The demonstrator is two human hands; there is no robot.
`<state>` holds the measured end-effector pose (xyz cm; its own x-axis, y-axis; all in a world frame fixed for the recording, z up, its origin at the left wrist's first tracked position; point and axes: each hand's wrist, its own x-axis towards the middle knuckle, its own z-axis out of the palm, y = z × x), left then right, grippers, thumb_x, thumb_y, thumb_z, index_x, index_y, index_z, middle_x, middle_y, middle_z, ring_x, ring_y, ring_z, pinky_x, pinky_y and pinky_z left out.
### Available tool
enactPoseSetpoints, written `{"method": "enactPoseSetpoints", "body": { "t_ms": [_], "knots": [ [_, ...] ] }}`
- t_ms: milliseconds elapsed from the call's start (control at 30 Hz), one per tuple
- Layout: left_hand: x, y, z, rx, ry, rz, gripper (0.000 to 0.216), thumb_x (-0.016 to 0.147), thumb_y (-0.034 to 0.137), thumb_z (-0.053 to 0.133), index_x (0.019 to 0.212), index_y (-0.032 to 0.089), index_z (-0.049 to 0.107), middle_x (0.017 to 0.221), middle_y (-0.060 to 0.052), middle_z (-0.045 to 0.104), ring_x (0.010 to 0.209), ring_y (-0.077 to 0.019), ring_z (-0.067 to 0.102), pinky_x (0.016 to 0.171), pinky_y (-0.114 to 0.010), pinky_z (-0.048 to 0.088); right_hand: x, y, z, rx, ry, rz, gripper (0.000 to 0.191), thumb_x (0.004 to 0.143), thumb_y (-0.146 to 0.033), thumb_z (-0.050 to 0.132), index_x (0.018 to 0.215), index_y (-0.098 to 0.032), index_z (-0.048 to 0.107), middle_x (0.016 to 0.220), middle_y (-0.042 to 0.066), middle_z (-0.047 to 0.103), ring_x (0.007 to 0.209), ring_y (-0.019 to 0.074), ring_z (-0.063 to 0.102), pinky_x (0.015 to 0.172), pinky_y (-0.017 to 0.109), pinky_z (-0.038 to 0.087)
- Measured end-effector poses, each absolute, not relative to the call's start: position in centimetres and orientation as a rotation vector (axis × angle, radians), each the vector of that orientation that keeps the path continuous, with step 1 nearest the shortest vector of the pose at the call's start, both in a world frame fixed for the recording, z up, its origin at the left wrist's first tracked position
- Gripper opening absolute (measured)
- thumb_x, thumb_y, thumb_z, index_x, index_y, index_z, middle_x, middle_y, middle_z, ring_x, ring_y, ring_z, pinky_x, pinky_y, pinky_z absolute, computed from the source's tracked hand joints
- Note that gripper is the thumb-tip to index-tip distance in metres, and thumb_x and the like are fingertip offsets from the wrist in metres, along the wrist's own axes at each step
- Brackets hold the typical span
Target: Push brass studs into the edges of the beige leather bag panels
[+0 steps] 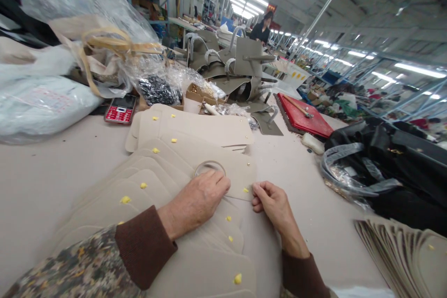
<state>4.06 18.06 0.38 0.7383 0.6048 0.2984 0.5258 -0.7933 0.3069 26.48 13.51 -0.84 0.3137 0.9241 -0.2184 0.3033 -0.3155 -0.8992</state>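
Note:
Beige flat panels (167, 177) with rounded corners lie overlapping in a fanned pile, with small yellow pieces (125, 199) stuck on them. My left hand (200, 200) rests over the top panel, its fingers closed at a thin ring (210, 163) that looks like a roll of tape. At the right edge of that panel, my right hand (274, 202) has thumb and finger pinched together beside a yellow piece (246, 190). Whatever sits between those fingertips is too small to make out. Small metal studs (248, 164) show near the panels' right ends.
A red-keyed phone (120, 109), plastic-wrapped bags (45, 102) and a box of black parts (159, 89) stand behind. Right are a red board (305, 114) with a hammer, black bags (391, 163) and stacked panels (405, 251). A person (261, 30) is farther back.

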Motion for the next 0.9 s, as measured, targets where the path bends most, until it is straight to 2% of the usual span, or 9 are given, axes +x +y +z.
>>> {"method": "enactPoseSetpoints", "body": {
  "t_ms": [133,267,367,433,500,600,733,800,900],
  "knots": [
    [4.1,18.2,-0.1,2.741,0.918,0.549,0.015,0.096,0.013,0.039,0.087,0.017,0.05,0.086,-0.003,0.054,0.079,-0.0193,0.048,0.072,-0.033,0.039,26.4,13.1,-0.7,-1.766,-1.075,1.032,0.037,0.069,-0.05,0.071,0.078,-0.015,0.064,0.051,-0.003,0.059,0.043,0.0102,0.053,0.043,0.021,0.045],
    [4.0,18.1,0.0,2.734,0.902,0.548,0.015,0.095,0.013,0.039,0.088,0.017,0.051,0.086,-0.003,0.055,0.078,-0.0192,0.049,0.072,-0.033,0.04,25.9,12.8,-0.8,-1.807,-1.184,0.964,0.031,0.072,-0.042,0.069,0.084,-0.014,0.068,0.056,-0.001,0.062,0.048,0.0121,0.055,0.046,0.023,0.045],
    [4.0,17.9,0.2,2.716,0.882,0.574,0.015,0.095,0.013,0.039,0.088,0.017,0.051,0.086,-0.004,0.055,0.079,-0.0192,0.049,0.073,-0.033,0.04,25.6,13.0,-1.1,-1.865,-1.458,0.71,0.027,0.079,-0.037,0.062,0.091,-0.016,0.072,0.071,0.006,0.071,0.062,0.0178,0.063,0.061,0.03,0.051],
    [3.9,17.9,0.5,2.698,0.86,0.6,0.016,0.095,0.013,0.038,0.088,0.017,0.051,0.086,-0.004,0.055,0.08,-0.0191,0.049,0.074,-0.032,0.041,25.4,13.3,-1.1,-1.891,-1.619,0.517,0.024,0.082,-0.033,0.058,0.089,-0.017,0.074,0.082,0.008,0.074,0.075,0.021,0.065,0.074,0.034,0.05],
    [3.8,17.9,0.7,2.684,0.832,0.624,0.016,0.095,0.013,0.038,0.089,0.017,0.051,0.086,-0.004,0.055,0.08,-0.019,0.049,0.075,-0.032,0.041,25.3,13.6,-1.0,-1.923,-1.705,0.427,0.023,0.084,-0.03,0.054,0.086,-0.018,0.074,0.086,0.008,0.074,0.079,0.0219,0.066,0.078,0.034,0.048],
    [3.7,18.0,0.8,2.661,0.797,0.662,0.015,0.095,0.012,0.038,0.089,0.017,0.051,0.087,-0.004,0.054,0.081,-0.0187,0.049,0.075,-0.031,0.041,25.2,13.5,-0.2,-1.964,-1.76,0.501,0.022,0.084,-0.029,0.054,0.079,-0.019,0.073,0.078,0.005,0.073,0.073,0.0201,0.065,0.07,0.029,0.046],
    [3.7,18.0,0.6,2.637,0.799,0.688,0.013,0.095,0.013,0.039,0.09,0.017,0.051,0.086,-0.003,0.054,0.081,-0.0187,0.049,0.075,-0.031,0.042,25.0,12.7,1.4,-1.933,-1.831,0.817,0.021,0.082,-0.026,0.056,0.067,-0.019,0.069,0.062,-0.001,0.068,0.058,0.0151,0.059,0.053,0.023,0.037],
    [3.7,18.0,0.4,2.636,0.811,0.685,0.014,0.096,0.014,0.039,0.09,0.017,0.051,0.085,-0.003,0.054,0.08,-0.0189,0.05,0.075,-0.031,0.042,24.9,12.3,1.9,-1.922,-1.864,0.872,0.019,0.081,-0.024,0.057,0.066,-0.018,0.068,0.061,-0.001,0.066,0.057,0.014,0.057,0.052,0.022,0.035],
    [3.8,18.0,0.3,2.623,0.817,0.705,0.014,0.096,0.015,0.039,0.089,0.017,0.052,0.084,-0.003,0.055,0.079,-0.0187,0.051,0.074,-0.031,0.043,24.8,12.2,1.9,-1.922,-1.876,0.819,0.014,0.081,-0.022,0.058,0.073,-0.018,0.068,0.065,-0.001,0.066,0.06,0.0143,0.058,0.056,0.023,0.039]
  ]
}}
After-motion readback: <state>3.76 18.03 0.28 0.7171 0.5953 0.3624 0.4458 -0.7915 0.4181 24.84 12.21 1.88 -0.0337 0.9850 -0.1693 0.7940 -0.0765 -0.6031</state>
